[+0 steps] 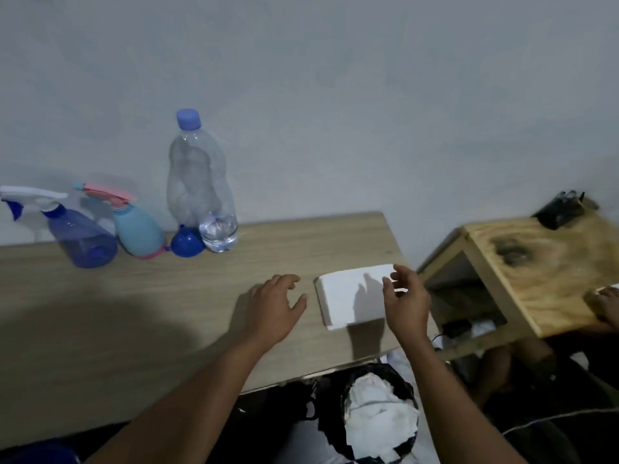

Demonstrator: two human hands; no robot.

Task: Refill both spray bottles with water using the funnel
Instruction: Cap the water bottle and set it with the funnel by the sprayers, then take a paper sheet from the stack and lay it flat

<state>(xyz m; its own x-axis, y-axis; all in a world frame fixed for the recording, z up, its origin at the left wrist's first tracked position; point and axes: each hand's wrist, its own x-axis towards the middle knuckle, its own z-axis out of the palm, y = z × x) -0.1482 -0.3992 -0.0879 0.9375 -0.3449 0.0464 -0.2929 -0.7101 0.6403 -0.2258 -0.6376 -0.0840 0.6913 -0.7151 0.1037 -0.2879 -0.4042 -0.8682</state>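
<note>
1. Left hand (278,303): palm down, fingers spread and relaxed, holding nothing. It is over the right half of the desk (318,239), just left of a flat white folded pad (348,296). Whether it touches the wood, I cannot tell.
2. Right hand (407,299): fingers loosely bent, thumb apart, gripping nothing. It is over the pad's right end, near the desk's right edge. Contact with the pad is unclear.
3. The white pad lies flat near the right edge. Paper or cloth, I cannot tell.
4. The task items stand in a row along the back edge, left part, well apart from both hands.
5. Blue spray bottle (82,236): leftmost, translucent, white-and-blue trigger head on.
6. Teal spray bottle (139,229): just beside it, pink trigger head on.
7. Blue funnel (187,244): between the teal bottle and the water bottle (201,182), touching the latter's base.
8. Water bottle: clear, upright, blue cap on, a little water at the bottom.
9. Off the desk's right edge: wooden side table (552,262) with a black object (558,209) at its back.
10. Below the front edge: bin (410,396) holding crumpled white paper (378,420).
</note>
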